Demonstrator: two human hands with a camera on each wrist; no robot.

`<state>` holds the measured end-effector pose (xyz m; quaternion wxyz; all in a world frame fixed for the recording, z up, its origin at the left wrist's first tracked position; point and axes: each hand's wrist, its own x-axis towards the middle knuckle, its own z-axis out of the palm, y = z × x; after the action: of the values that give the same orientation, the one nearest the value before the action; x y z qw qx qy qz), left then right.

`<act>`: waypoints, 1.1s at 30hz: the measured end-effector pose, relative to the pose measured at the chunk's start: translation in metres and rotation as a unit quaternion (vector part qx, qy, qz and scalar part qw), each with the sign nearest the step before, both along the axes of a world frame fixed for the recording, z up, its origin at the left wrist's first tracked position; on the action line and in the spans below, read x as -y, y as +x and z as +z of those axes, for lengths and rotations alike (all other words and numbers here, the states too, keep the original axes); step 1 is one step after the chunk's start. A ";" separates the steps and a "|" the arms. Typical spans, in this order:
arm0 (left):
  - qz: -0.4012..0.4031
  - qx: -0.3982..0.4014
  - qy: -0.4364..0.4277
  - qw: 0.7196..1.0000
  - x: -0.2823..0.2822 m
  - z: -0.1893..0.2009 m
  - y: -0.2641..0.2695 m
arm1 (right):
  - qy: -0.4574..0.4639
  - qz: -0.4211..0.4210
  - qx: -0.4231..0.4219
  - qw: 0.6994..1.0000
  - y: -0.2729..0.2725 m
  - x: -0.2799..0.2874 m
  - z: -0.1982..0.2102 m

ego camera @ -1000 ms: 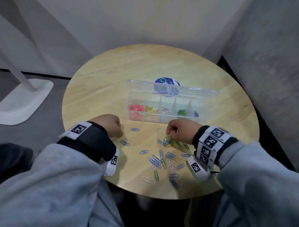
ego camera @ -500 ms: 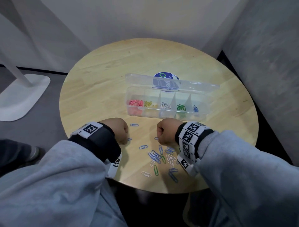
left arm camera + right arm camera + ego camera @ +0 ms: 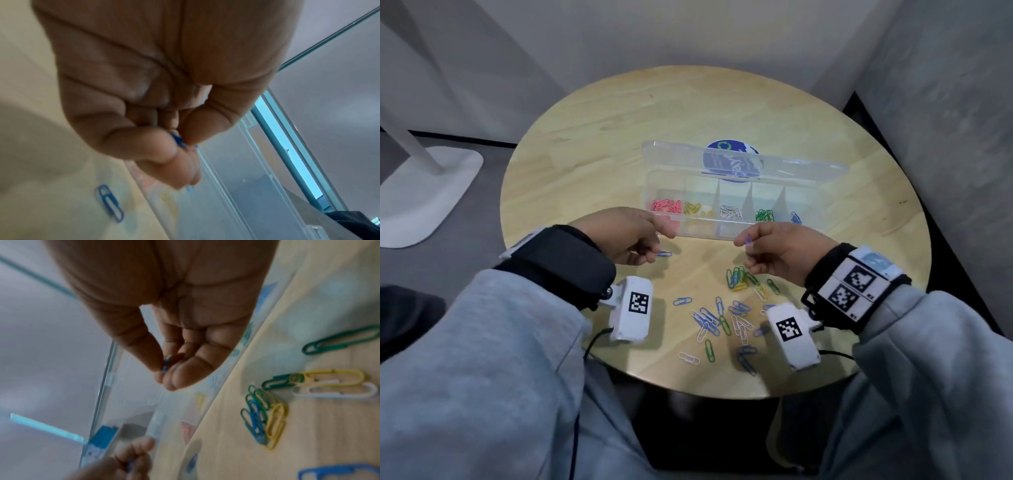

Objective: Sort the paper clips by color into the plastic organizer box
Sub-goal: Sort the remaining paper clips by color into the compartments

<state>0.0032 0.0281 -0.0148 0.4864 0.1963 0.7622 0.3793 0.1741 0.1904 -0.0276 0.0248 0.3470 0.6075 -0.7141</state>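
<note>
A clear plastic organizer box [image 3: 726, 233] with its lid up stands mid-table, holding pink, yellow, white, green and blue clips in separate compartments. My left hand [image 3: 630, 236] hovers at the box's front left corner and pinches a blue paper clip [image 3: 178, 141] between thumb and forefinger. My right hand [image 3: 774, 250] is lifted in front of the box and pinches another blue clip [image 3: 166, 365] at its fingertips. Several loose clips [image 3: 722, 318], blue, green, yellow and white, lie scattered on the table below my hands. One blue clip [image 3: 663, 254] lies under my left hand.
The round wooden table [image 3: 592, 144] has a blue round sticker [image 3: 729, 161] behind the box. A white stand base [image 3: 421, 192] sits on the floor at left, and grey walls close in behind and at right.
Both hands have lifted off the table and moved up toward the box front. Each now pinches a blue clip. The view has shifted closer.
</note>
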 end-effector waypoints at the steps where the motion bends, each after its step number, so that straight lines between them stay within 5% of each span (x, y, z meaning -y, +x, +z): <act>1: 0.006 -0.006 -0.011 1.000 -0.002 -0.003 0.001 | -0.024 -0.012 -0.006 1.000 0.003 -0.001 0.001; 8: -0.123 -0.246 -0.128 0.953 -0.013 -0.018 0.006 | -0.042 -0.035 0.002 0.998 0.005 0.001 0.002; 12: -0.141 -0.313 -0.148 0.928 -0.019 -0.027 0.007 | 0.090 0.050 0.043 0.994 0.004 0.001 -0.005; 15: -0.151 -0.333 -0.153 0.918 -0.021 -0.030 0.009 | 0.310 0.215 0.109 0.920 0.001 0.007 -0.006; 18: -0.178 -0.347 -0.164 0.906 -0.022 -0.030 0.012 | 0.403 0.330 0.141 0.842 -0.009 0.022 -0.010; 22: -0.197 -0.326 -0.202 0.902 -0.020 -0.027 0.011 | 0.449 0.442 0.160 0.760 -0.019 0.035 -0.018; 25: -0.209 -0.290 -0.213 0.909 -0.017 -0.023 0.013 | 0.469 0.469 0.157 0.731 -0.022 0.034 -0.020; 30: -0.156 -0.125 -0.125 0.972 -0.019 -0.011 0.022 | 0.467 0.467 0.172 0.730 -0.022 0.029 -0.023; 33: -0.104 -0.040 -0.057 0.992 -0.018 -0.003 0.023 | 0.437 0.396 0.162 0.792 -0.015 0.023 -0.018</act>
<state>0.0265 0.0464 -0.0178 0.5028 0.2612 0.7767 0.2751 0.1594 0.1673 -0.0452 0.2491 0.1609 0.9259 -0.2341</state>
